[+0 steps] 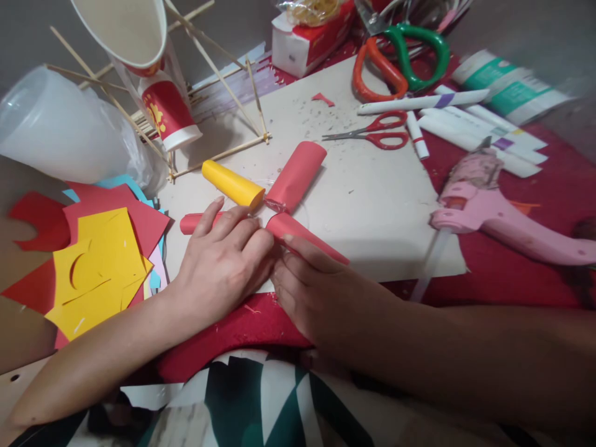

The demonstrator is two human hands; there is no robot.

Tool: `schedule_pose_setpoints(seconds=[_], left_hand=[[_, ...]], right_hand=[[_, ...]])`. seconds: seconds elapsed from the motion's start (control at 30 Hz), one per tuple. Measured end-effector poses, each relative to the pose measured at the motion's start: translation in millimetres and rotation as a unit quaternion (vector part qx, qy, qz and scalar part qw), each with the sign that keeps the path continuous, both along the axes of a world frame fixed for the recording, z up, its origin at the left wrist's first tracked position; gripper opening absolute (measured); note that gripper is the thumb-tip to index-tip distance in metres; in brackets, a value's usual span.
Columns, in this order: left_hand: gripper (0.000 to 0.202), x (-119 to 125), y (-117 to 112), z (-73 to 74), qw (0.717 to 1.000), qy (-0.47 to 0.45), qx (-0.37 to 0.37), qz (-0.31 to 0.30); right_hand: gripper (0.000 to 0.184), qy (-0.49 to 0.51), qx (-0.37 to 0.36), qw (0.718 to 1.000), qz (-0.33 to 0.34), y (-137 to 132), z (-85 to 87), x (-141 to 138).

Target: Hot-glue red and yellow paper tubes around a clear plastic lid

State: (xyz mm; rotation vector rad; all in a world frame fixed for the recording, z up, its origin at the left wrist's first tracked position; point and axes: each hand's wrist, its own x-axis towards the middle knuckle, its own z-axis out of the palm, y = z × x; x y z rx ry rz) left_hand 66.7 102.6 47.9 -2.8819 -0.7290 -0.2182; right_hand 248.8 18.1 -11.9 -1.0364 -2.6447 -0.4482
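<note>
Several rolled paper pieces meet end to end in a pinwheel shape: a yellow roll (233, 183), a red roll (298, 174) at the upper right, a red roll (311, 237) at the lower right and a red roll (189, 223) at the left. A clear round outline shows faintly beneath their centre. My left hand (228, 251) is closed over the left red roll near the middle, hiding its inner end. With fingers bent, my right hand (316, 279) grips the lower right red roll along its near side. Both hands' fingertips meet near the centre, partly hidden.
Cardboard (372, 205) lies under the rolls. Small red scissors (367, 131), larger scissors (379, 68), marker pens (479, 136) and a pink glue gun (503, 223) lie right. Left are paper scraps (102, 267), a plastic tub (60, 130) and a stick frame (218, 155) with paper cups (167, 108).
</note>
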Motion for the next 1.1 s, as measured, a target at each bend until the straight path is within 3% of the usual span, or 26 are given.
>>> schedule_pose_setpoints(seconds=[0.63, 1.1], left_hand=[[0.015, 13, 1, -7.5, 0.997, -0.014, -0.007, 0.071], [0.015, 10, 1, -11.4, 0.997, -0.032, -0.007, 0.075]], right_hand=[[0.027, 0.051, 0.020, 0.999, -0.002, -1, -4.0, -4], [0.024, 0.074, 0.004, 0.997, 0.029, 0, -7.1, -2]])
